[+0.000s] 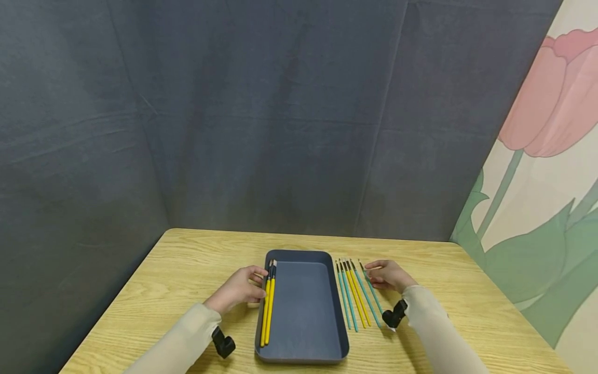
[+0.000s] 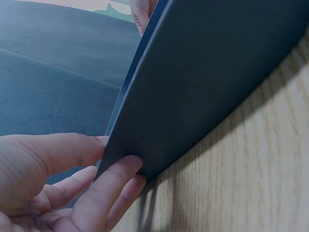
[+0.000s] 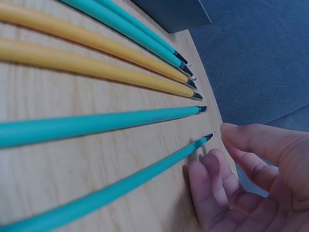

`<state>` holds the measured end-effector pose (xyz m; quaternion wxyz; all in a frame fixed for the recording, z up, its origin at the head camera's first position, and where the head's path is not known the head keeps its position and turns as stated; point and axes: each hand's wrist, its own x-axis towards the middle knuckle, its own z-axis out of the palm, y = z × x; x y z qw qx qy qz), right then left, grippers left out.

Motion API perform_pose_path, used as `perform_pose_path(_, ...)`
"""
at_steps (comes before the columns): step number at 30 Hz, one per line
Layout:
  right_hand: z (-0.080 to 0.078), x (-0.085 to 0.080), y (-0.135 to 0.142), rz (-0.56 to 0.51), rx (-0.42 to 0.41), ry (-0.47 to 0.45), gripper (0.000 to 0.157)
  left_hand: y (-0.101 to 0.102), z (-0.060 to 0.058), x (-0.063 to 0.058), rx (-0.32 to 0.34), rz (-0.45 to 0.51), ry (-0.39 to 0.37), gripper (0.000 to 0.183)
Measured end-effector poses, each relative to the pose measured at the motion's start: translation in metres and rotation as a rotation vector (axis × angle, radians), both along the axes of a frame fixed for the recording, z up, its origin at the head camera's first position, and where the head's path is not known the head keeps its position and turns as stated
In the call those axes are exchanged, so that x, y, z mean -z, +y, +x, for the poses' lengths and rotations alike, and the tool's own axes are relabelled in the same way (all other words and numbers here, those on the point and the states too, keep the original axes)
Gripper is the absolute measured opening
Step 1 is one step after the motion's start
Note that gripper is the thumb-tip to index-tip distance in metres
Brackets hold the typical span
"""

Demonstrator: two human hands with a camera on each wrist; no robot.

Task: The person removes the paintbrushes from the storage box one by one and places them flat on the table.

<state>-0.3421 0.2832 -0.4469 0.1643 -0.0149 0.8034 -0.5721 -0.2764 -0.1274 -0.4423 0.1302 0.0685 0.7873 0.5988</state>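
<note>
My left hand (image 1: 240, 285) holds the left side of a dark grey tray (image 1: 306, 358). In the left wrist view, thumb and index tips meet its rim while other fingers (image 2: 128, 166) lie against the outer wall. Two yellow paintbrushes (image 1: 269, 311) lie lengthwise inside, along that same side. My right hand (image 1: 390, 275) is at the bristle end of the outermost teal paintbrush (image 1: 371, 288), on the table. In the right wrist view, thumb and bent fingers stand apart around this brush's tip (image 3: 207, 137), not closed on it.
Between the tray and the right hand lie more teal paintbrushes (image 3: 96, 122) and two yellow paintbrushes (image 3: 96, 70), roughly side by side, bristles toward the far edge. All rest on a wooden table (image 1: 205, 254). Dark cloth (image 1: 280, 130) hangs behind and at left; a tulip-painted wall (image 1: 537, 208) stands right.
</note>
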Motion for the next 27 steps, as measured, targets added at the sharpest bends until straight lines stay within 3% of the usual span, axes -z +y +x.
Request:
perform_pose_path(10,-0.001,-0.023,-0.019,-0.053,-0.042,0.041,0.043,-0.002,0.001,-0.002,-0.013,-0.007,0.004,0.053)
perform_pose_path(22,0.008,-0.055,-0.098,-0.193,-0.209,0.054,0.038,-0.003,0.000,-0.002,-0.001,0.000,0.010,0.053)
perform_pose_path(27,0.011,-0.061,-0.130,-0.186,-0.238,0.050,0.039,-0.002,0.000,-0.002,-0.011,-0.001,0.002,0.053)
